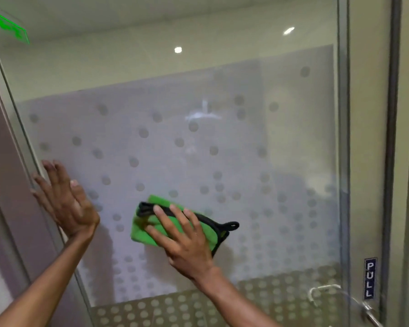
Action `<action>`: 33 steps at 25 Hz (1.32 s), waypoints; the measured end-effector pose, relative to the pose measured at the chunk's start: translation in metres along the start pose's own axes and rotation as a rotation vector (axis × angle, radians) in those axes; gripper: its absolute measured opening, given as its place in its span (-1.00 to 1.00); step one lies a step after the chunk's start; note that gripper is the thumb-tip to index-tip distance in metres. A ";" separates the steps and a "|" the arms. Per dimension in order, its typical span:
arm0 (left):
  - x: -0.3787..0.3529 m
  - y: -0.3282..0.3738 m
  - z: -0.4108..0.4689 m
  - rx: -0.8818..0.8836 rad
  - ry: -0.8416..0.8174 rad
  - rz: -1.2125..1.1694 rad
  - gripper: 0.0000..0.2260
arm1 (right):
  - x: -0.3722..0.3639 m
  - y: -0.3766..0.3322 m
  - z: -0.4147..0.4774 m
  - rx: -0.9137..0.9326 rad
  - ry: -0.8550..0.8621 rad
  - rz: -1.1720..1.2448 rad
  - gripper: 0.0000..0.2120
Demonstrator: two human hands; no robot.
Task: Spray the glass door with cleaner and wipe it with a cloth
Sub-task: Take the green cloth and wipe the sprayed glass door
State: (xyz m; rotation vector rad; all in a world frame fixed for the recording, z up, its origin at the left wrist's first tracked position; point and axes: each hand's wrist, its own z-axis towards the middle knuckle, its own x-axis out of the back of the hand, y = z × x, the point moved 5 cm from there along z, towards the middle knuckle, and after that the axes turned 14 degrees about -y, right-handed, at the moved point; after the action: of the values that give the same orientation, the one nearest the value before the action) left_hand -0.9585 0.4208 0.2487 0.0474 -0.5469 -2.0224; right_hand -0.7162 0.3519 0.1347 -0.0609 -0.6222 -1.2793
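The glass door [198, 142] fills the view, frosted and dotted across its middle and lower part, clear above. A green cloth [142, 232] with black trim and a black hanging loop lies flat against the glass at lower centre. My right hand [187, 241] presses on the cloth with fingers spread over it. My left hand [64, 199] rests flat against the glass near the door's left metal frame, fingers apart and holding nothing. No spray bottle is in view.
A metal door handle [335, 296] sits at the lower right, under a dark PULL sign [370, 278]. A vertical metal frame [342, 138] edges the door on the right. A green exit sign [7, 24] glows at the top left.
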 end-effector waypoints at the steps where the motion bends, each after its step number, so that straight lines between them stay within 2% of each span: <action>1: 0.000 -0.001 0.000 0.002 -0.007 -0.005 -0.52 | -0.005 0.013 -0.023 0.025 -0.050 -0.011 -0.42; 3: -0.001 -0.002 -0.001 -0.001 -0.023 -0.017 -0.51 | 0.004 0.057 -0.067 -0.074 -0.045 -0.042 -0.42; 7: -0.001 0.002 -0.001 0.008 -0.031 -0.027 -0.50 | 0.066 0.173 -0.108 -0.547 0.191 -0.073 -0.30; 10: 0.000 0.002 -0.002 0.011 -0.024 -0.012 -0.52 | 0.113 0.239 -0.061 -0.802 0.345 0.096 -0.43; 13: -0.003 0.001 -0.001 0.007 -0.017 -0.005 -0.51 | 0.143 0.255 0.020 -0.934 0.420 0.163 -0.50; 16: -0.004 0.001 -0.001 0.006 -0.014 -0.001 -0.50 | 0.136 0.190 0.098 -0.830 0.423 0.091 -0.44; 19: -0.002 0.000 0.001 0.007 -0.017 -0.009 -0.50 | 0.084 0.072 0.125 -0.447 0.247 0.054 -0.34; 22: -0.001 0.000 -0.001 -0.008 -0.025 -0.008 -0.50 | 0.028 0.006 0.068 -0.070 0.050 0.025 -0.37; 24: -0.001 -0.001 0.001 -0.002 -0.039 -0.012 -0.50 | 0.006 0.015 0.016 0.040 -0.035 -0.025 -0.41; 25: -0.001 -0.001 0.000 -0.003 -0.046 -0.012 -0.50 | 0.006 0.032 -0.005 0.036 -0.030 -0.046 -0.40; 27: -0.002 -0.001 -0.001 -0.009 -0.054 -0.005 -0.49 | 0.026 0.084 -0.032 -0.129 0.056 -0.058 -0.34; 29: -0.003 -0.001 -0.001 -0.011 -0.062 -0.002 -0.49 | 0.063 0.149 -0.040 -0.440 0.190 -0.084 -0.27; 31: -0.002 -0.001 0.000 -0.002 -0.061 -0.001 -0.49 | 0.104 0.210 -0.035 -0.715 0.315 -0.047 -0.31; 33: -0.002 0.000 0.000 -0.001 -0.050 0.005 -0.49 | 0.138 0.259 -0.016 -0.873 0.393 0.055 -0.44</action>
State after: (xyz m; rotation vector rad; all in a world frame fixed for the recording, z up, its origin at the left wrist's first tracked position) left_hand -0.9579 0.4223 0.2480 -0.0048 -0.5769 -2.0234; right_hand -0.4554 0.3057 0.2609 -0.5274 0.3016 -1.3782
